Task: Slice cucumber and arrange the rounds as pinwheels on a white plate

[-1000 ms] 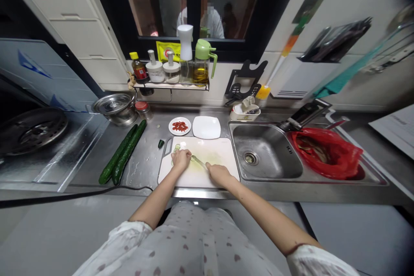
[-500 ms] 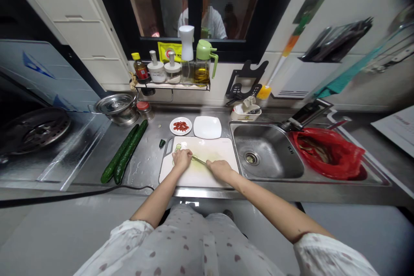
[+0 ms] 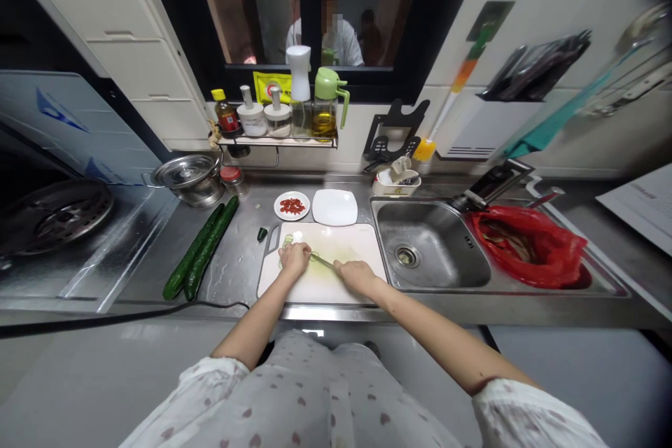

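Note:
My left hand [image 3: 295, 258] is closed, fingers bent down on the white cutting board [image 3: 325, 288]. Its fingertips press on thin cucumber slices, mostly hidden under the hand; a few pale green slices [image 3: 288, 239] show just beyond it. A slice edge shows by its thumb side. Wrapped round the handle of a knife, my right hand [image 3: 358, 276] is also closed. The narrow knife blade [image 3: 324, 263], seen nearly edge-on, slants across the board towards my left fingertips.
Two whole cucumbers [image 3: 210, 247] and a cut cucumber end [image 3: 262, 233] lie left of the board. Behind it stand a plate of chopped red pieces [image 3: 292, 206] and a white plate [image 3: 334, 207]. The sink [image 3: 433, 248] and a red plastic bag [image 3: 551, 262] are at right.
The view has shifted slightly. Both hands keep nearly the same place on the board, with the knife still between them.

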Available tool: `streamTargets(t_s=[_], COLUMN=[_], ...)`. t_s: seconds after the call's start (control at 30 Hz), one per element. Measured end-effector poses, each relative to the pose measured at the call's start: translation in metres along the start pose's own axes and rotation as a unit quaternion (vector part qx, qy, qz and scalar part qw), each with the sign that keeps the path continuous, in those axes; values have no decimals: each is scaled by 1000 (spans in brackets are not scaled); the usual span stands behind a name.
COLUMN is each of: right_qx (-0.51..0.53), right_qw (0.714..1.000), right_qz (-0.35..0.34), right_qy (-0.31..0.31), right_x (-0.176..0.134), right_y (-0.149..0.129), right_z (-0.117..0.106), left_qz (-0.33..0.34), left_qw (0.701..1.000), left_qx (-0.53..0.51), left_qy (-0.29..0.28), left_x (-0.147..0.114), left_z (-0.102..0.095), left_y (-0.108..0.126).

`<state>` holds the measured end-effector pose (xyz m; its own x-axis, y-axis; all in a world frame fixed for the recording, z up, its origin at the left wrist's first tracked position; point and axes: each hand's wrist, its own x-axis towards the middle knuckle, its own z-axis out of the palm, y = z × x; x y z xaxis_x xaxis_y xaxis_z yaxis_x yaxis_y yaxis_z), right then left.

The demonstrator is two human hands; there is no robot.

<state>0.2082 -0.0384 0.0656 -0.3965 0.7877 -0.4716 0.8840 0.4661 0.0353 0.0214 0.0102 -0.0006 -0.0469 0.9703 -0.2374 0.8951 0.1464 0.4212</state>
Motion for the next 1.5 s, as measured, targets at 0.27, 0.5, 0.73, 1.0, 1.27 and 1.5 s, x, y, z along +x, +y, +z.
streamTargets(t_s=[0.27, 0.5, 0.73, 1.0, 1.27, 1.5], right_qx=[23, 50, 92, 134, 151, 155], right_qw=[999, 998, 994, 987, 985, 984], right_qz=[15, 34, 54, 85, 81, 86], right_qy=[-19, -18, -14, 4, -11, -17], right_x=[-8, -24, -30, -33, -29, -27], right_y=[8, 9, 9, 7, 12, 12], right_z=[10, 14, 24, 35, 37, 40], left_qz=[3, 14, 11, 7, 7, -41], left_qw=[1000, 999, 999, 999, 997, 996], left_qx=[20, 38, 28, 1, -57, -52], left_qy=[0, 11, 24, 35, 45, 53], left_x=[-3, -8, -9, -16, -47, -60], left_z=[-1, 2, 5, 5, -5, -17], left_y=[4, 5, 8, 13, -6, -45])
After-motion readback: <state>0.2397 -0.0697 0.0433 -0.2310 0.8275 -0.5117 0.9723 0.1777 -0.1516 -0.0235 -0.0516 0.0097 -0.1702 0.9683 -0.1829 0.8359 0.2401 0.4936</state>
